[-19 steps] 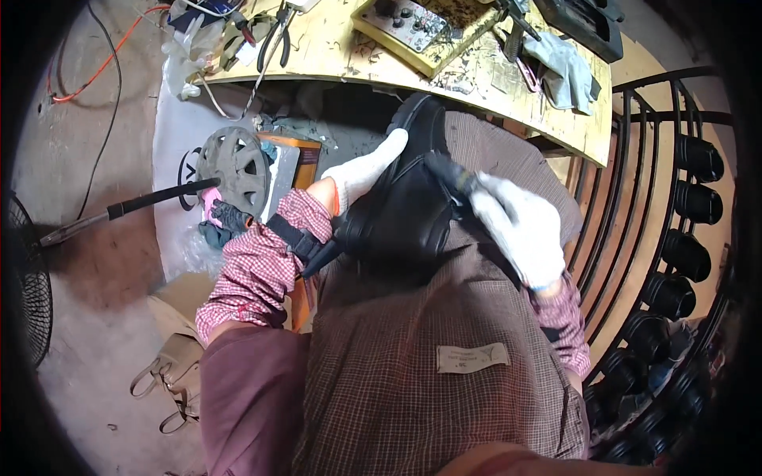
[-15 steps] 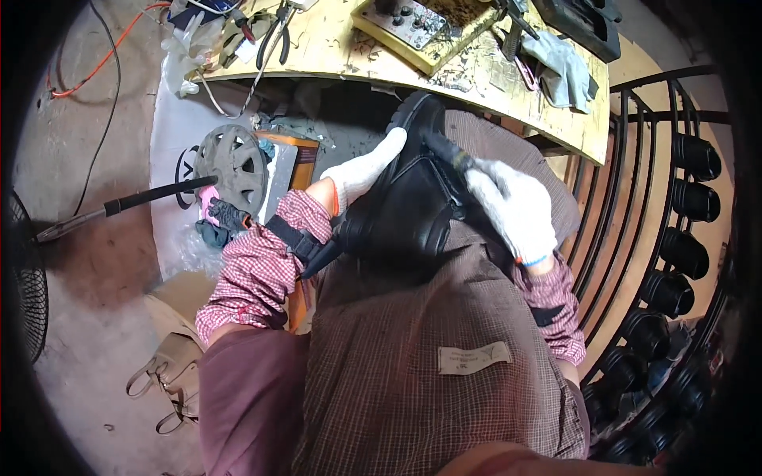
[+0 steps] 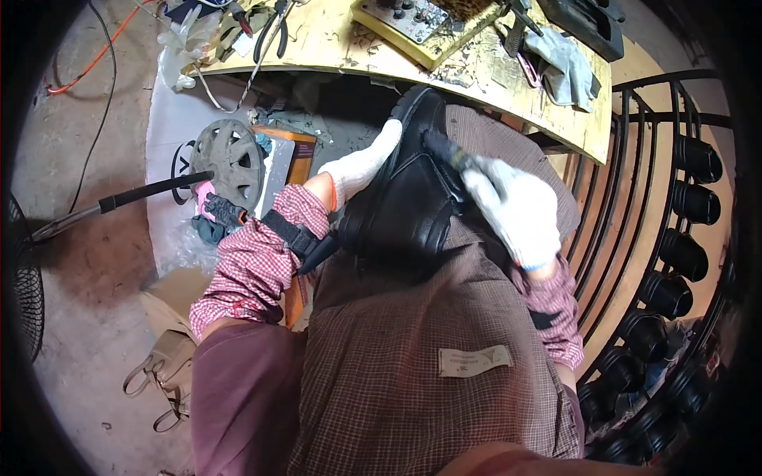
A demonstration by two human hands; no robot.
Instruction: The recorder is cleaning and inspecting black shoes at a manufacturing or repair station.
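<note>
Nearest, a checked brown apron (image 3: 413, 357) of woven cloth with a small pale sewn label, spread over the lap beside dark red trousers (image 3: 238, 397). On the lap, a black leather shoe (image 3: 409, 198), smooth and slightly glossy, toe pointing away toward the surface. Left hand (image 3: 361, 166) in a white knitted glove, laid flat and mostly open against the shoe's left side, steadying it; red checked sleeve and a black strap at the wrist. Right hand (image 3: 516, 210), also white-gloved, closed in a fist around the dark handle of a brush (image 3: 444, 155) pressed to the shoe's upper right edge. On the floor to the left, a tan strapped bag (image 3: 163, 361), a grey spoked wheel cover (image 3: 230, 159) and a black-handled rod (image 3: 119, 202). To the right, a curved black metal rack (image 3: 675, 238) holding rows of round black containers, contents not visible. Farthest, a worn yellow wooden surface (image 3: 333, 40) with pliers (image 3: 270, 32), a crumpled grey glove (image 3: 563, 67) and a yellow tray (image 3: 413, 24) of small dark bits.
</note>
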